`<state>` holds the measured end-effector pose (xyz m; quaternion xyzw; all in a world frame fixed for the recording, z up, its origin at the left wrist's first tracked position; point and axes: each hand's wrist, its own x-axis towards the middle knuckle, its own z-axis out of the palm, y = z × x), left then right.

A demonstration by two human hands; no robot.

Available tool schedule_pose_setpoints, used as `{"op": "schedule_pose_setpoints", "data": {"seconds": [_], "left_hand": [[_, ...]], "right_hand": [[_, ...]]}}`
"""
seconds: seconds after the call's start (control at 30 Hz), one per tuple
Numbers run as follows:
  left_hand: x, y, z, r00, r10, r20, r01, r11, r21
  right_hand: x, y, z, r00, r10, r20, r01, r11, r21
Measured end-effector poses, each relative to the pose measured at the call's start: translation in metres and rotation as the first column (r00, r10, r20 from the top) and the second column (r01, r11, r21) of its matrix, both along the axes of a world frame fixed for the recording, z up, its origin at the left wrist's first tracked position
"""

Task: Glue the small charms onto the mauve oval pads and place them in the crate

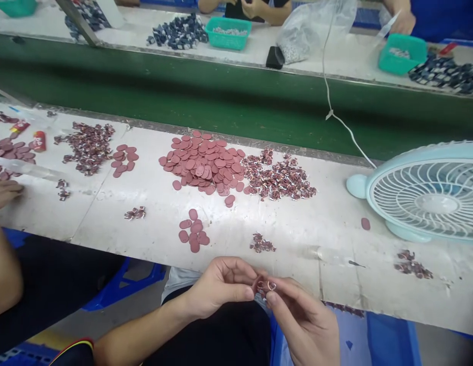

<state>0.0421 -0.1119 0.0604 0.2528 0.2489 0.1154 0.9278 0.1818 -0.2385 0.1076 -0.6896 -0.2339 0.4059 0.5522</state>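
Note:
Over my lap, just off the table's front edge, both hands meet fingertip to fingertip. My left hand [224,287] is closed, pinching a reddish-brown oval disc [255,283] seen nearly edge-on. My right hand [307,317] is closed too, its thumb and finger on a small reddish-brown piece with white edges [272,286]. The two parts touch or nearly touch; fingers partly hide them. On the table ahead lie a small group of oval discs [195,231] and a small cluster of white-edged pieces [262,243].
Farther back are a large heap of oval discs [206,160] and a pile of white-edged pieces [280,178]. A light-blue fan [430,198] stands at right. A blue bin [392,338] sits below the edge. Another person's hand [5,193] rests at left; co-workers sit across a green divider [221,104].

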Motion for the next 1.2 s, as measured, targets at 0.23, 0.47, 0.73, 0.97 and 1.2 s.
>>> {"op": "schedule_pose_setpoints", "data": {"seconds": [0.23, 0.47, 0.73, 0.97, 1.2], "left_hand": [[0.003, -0.003, 0.0, 0.998, 0.032, -0.061, -0.028, 0.997, 0.066], [0.005, -0.009, 0.0, 0.99, 0.096, -0.106, -0.086, 0.992, 0.089], [0.014, -0.015, 0.004, 0.988, 0.126, -0.09, -0.124, 0.992, 0.024], [0.013, -0.009, 0.011, 0.987, 0.135, -0.088, -0.135, 0.991, 0.01], [0.012, -0.012, 0.015, 0.992, 0.123, -0.007, -0.123, 0.992, -0.002]], "right_hand": [[0.002, 0.003, -0.001, 0.999, 0.03, -0.038, -0.031, 0.999, -0.027], [0.003, 0.008, -0.007, 0.997, 0.015, -0.081, -0.014, 1.0, 0.012], [-0.006, 0.003, -0.003, 0.999, -0.041, -0.017, 0.042, 0.997, 0.06], [0.001, -0.006, -0.01, 0.97, -0.135, -0.203, 0.146, 0.988, 0.042], [-0.003, 0.002, -0.007, 0.979, -0.12, -0.164, 0.128, 0.991, 0.039]]}}
